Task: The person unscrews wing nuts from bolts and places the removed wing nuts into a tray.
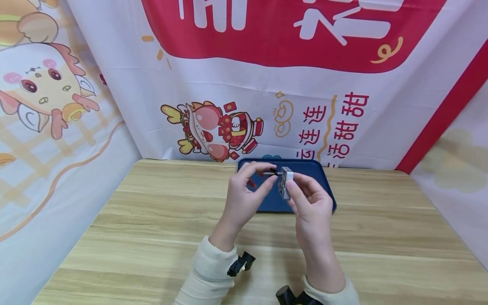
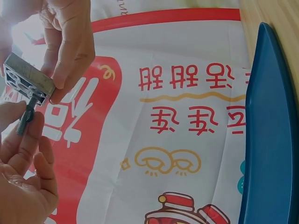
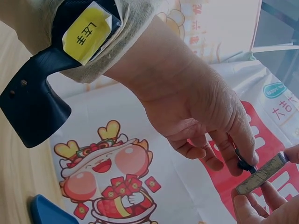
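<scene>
My right hand (image 1: pixel 314 207) holds a short silver metal block (image 1: pixel 285 184) between thumb and fingers, over the blue tray. In the left wrist view, the end face of the block (image 2: pixel 33 77) shows a hollow, webbed profile. A threaded bolt (image 2: pixel 22 126) sticks out from that face, with a small black piece (image 2: pixel 30 113) around it. My left hand (image 1: pixel 245 190) pinches at the bolt and the black piece with thumb and forefinger. The right wrist view shows the black piece (image 3: pixel 244 162) at the left fingertips, beside the block; its exact shape is partly hidden.
A blue tray (image 1: pixel 263 208) lies on the wooden table (image 1: pixel 160 220), near its back edge, below the hands. Behind it hangs a printed white and red cloth (image 1: pixel 228 80). Each sleeve carries a black camera mount, such as the left one (image 1: pixel 241 263).
</scene>
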{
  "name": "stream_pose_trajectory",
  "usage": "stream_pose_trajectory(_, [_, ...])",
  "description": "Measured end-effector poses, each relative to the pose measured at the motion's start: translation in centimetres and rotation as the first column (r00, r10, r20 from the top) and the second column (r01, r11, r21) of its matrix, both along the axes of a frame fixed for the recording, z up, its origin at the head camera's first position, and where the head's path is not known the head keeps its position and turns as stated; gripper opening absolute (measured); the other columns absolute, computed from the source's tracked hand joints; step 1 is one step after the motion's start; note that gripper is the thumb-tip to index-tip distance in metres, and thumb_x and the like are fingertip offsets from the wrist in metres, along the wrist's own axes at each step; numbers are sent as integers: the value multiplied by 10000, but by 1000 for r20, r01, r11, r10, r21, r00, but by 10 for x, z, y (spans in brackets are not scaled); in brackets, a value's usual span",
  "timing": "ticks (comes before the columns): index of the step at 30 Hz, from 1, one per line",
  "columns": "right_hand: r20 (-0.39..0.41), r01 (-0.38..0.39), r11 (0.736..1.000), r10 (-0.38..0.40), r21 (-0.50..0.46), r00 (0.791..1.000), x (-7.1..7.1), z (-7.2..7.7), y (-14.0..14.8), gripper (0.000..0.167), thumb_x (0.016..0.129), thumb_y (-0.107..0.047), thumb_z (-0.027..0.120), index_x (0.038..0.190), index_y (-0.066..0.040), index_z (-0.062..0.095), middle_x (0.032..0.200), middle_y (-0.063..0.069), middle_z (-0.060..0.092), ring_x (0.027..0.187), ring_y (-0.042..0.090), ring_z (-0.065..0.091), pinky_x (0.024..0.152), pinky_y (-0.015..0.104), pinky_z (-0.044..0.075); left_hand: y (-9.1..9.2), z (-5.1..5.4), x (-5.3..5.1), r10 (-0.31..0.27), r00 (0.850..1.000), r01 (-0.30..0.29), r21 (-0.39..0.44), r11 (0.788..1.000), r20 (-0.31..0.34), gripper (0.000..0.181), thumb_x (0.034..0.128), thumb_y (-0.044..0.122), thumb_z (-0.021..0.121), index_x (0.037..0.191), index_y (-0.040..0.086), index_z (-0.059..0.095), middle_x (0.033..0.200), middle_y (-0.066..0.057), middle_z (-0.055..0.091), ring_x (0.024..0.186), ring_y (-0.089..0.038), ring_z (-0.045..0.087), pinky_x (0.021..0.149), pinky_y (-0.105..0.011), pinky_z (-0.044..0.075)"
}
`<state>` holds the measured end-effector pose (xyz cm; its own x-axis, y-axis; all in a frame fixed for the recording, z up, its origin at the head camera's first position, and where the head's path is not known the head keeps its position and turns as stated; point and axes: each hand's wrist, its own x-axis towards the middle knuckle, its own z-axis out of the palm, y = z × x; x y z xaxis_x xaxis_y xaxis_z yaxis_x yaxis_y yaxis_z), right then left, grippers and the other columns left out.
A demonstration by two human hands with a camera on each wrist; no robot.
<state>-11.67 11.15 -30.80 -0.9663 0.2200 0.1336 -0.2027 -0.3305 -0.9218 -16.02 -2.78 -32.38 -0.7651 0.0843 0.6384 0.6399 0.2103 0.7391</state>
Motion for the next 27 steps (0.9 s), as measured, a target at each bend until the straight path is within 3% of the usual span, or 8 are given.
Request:
stream_pose_trajectory(5, [-5, 7, 1000, -7, -9, 1000, 0, 0, 1, 130, 964, -92, 636, 1088, -82, 675, 1074, 46, 656, 987, 144, 637, 911, 315, 562, 0, 0, 0, -24, 1000, 25, -22, 999, 15, 322, 899, 136, 737, 1216, 125, 679, 1101, -34, 686, 991, -217, 570, 671, -301, 480])
stream_pose_trajectory(9, [-18, 20, 999, -21, -33, 1000, -1, 1, 2, 110, 961, -81, 636, 1062, -90, 680, 1053, 42, 661, 975, 132, 645, 903, 313, 565, -2, 0, -1, -13, 993, 5, -66, 998, -118, 398, 873, 101, 760, 1257, 111, 658, 1224, -45, 664, 1088, -215, 543, 742, -279, 492])
stream_pose_trajectory(11, [-27, 28, 999, -30, -43, 999, -1, 1, 2, 105, 962, -73, 632, 1052, -91, 682, 1043, 40, 662, 972, 131, 650, 896, 309, 567, -3, 1, -1, 3, 972, -25, -92, 995, -235, 405, 855, 71, 770, 1246, 93, 666, 1252, -67, 661, 1137, -223, 529, 841, -289, 496])
stream_pose_trajectory(14, [-37, 37, 998, -39, -53, 999, -1, 1, 2, 102, 961, -66, 629, 1045, -88, 682, 1030, 39, 661, 969, 131, 654, 887, 302, 570, -6, 2, -3, 30, 911, -91, -129, 987, -410, 379, 829, 30, 781, 1196, 57, 693, 1229, -91, 679, 1163, -243, 519, 979, -342, 461])
stream_pose_trajectory(16, [-36, 40, 998, -42, -52, 998, -1, 2, 2, 103, 962, -68, 628, 1049, -86, 680, 1031, 38, 659, 974, 131, 654, 887, 301, 569, -7, 4, -3, 47, 870, -135, -147, 980, -490, 347, 822, 26, 785, 1160, 49, 711, 1199, -92, 696, 1158, -258, 521, 1023, -364, 437])
stream_pose_trajectory(18, [-33, 40, 998, -42, -50, 999, -1, 2, 2, 107, 962, -73, 630, 1059, -81, 676, 1038, 40, 658, 980, 132, 653, 895, 304, 566, -7, 4, -3, 57, 843, -168, -161, 973, -535, 316, 823, 29, 785, 1133, 49, 724, 1170, -87, 712, 1140, -260, 527, 1020, -361, 438])
stream_pose_trajectory(21, [-24, 38, 998, -39, -45, 999, 0, 2, 2, 118, 963, -84, 633, 1076, -75, 670, 1052, 41, 658, 992, 134, 652, 909, 310, 560, -7, 4, -3, 61, 829, -187, -172, 967, -556, 287, 827, 35, 784, 1109, 50, 735, 1144, -82, 723, 1130, -262, 532, 1006, -349, 449])
stream_pose_trajectory(27, [-21, 32, 998, -33, -46, 999, 0, 2, 2, 115, 964, -84, 633, 1073, -73, 667, 1048, 44, 659, 982, 129, 653, 905, 304, 562, -7, 3, -4, 65, 829, -199, -185, 962, -556, 286, 826, 41, 787, 1107, 52, 737, 1142, -79, 724, 1129, -252, 533, 991, -346, 461])
